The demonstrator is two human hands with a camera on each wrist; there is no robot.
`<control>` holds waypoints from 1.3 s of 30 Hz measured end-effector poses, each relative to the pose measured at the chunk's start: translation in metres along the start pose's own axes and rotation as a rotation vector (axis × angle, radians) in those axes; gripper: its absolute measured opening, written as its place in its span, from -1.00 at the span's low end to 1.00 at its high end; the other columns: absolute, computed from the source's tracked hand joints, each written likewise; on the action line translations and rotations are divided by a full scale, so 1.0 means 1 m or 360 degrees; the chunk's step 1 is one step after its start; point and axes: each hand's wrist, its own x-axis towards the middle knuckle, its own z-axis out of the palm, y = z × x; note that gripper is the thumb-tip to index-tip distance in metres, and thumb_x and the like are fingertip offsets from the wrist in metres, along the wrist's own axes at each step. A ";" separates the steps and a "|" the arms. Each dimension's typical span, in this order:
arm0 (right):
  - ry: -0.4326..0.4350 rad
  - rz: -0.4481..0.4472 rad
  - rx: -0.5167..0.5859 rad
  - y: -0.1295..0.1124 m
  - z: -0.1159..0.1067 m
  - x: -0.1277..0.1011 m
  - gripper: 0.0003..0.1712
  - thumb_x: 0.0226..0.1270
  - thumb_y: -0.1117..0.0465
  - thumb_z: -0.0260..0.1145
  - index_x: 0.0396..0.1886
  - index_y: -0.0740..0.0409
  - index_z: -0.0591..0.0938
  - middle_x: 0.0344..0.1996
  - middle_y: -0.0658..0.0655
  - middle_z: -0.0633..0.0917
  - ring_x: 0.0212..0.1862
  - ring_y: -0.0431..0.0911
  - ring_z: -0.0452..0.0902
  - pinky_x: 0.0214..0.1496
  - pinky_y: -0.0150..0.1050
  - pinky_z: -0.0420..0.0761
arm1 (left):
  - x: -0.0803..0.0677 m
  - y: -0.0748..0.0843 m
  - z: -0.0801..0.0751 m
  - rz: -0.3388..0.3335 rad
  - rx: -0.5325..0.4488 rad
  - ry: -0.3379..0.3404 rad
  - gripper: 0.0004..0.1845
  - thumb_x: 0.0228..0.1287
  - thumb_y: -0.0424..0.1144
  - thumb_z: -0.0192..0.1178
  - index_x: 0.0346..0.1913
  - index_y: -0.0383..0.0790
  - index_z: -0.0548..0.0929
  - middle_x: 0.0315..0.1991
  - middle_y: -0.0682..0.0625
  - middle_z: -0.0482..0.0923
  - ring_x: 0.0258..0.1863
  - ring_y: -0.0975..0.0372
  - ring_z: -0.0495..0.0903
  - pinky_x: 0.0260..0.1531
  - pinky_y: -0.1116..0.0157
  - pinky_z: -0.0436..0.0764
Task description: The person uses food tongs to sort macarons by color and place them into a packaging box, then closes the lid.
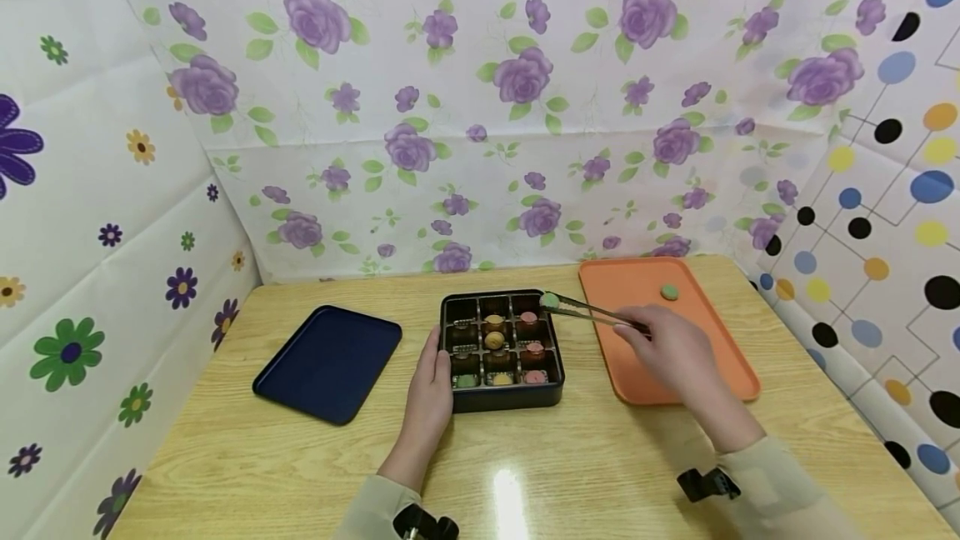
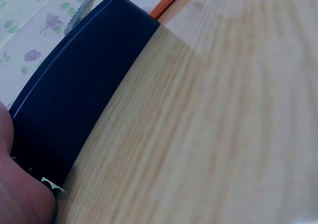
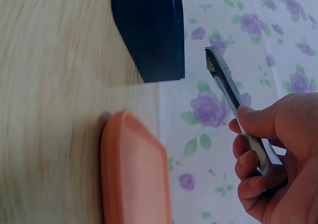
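My right hand holds metal tongs, thumb and fingers wrapped around the handle in the right wrist view. Their tips pinch a green macaron over the far right corner of a black divided box. Against the box's left side rests my left hand, fingers fairly straight along the wall. Inside the box, pink macarons sit in the right column and yellow or tan ones in the middle. A green one lies in the near left compartment.
An orange tray stands on the right with one green macaron near its far side. To the left lies a dark blue tray. Floral cloth hangs behind the wooden table.
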 end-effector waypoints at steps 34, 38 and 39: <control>-0.0100 -0.0159 -0.0074 -0.069 0.049 0.019 -0.66 0.58 0.03 0.52 0.24 -0.04 0.86 -0.08 0.05 0.82 -0.35 -0.10 0.64 -0.40 -0.11 0.55 | 0.000 0.000 0.000 -0.0011 -0.0026 -0.0008 -0.38 0.92 -0.07 -0.24 0.85 0.00 0.00 0.81 -0.05 -0.07 0.77 -0.09 -0.05 0.66 -0.26 0.07; -0.0137 -0.0165 -0.0097 -0.075 0.052 0.020 -0.64 0.59 0.03 0.51 0.27 -0.03 0.84 0.01 0.08 0.83 -0.29 -0.07 0.71 -0.39 -0.13 0.59 | 0.000 0.000 0.000 -0.0001 -0.0027 -0.0009 -0.38 0.92 -0.08 -0.24 0.85 -0.01 0.00 0.81 -0.05 -0.06 0.77 -0.08 -0.04 0.67 -0.25 0.08; -0.0140 -0.0166 -0.0102 -0.076 0.052 0.020 -0.64 0.60 0.03 0.50 0.28 -0.03 0.84 0.04 0.09 0.83 -0.28 -0.08 0.72 -0.39 -0.14 0.60 | 0.000 0.000 0.000 0.0001 -0.0027 -0.0009 -0.38 0.92 -0.08 -0.24 0.85 -0.01 0.00 0.81 -0.04 -0.06 0.77 -0.08 -0.04 0.67 -0.25 0.08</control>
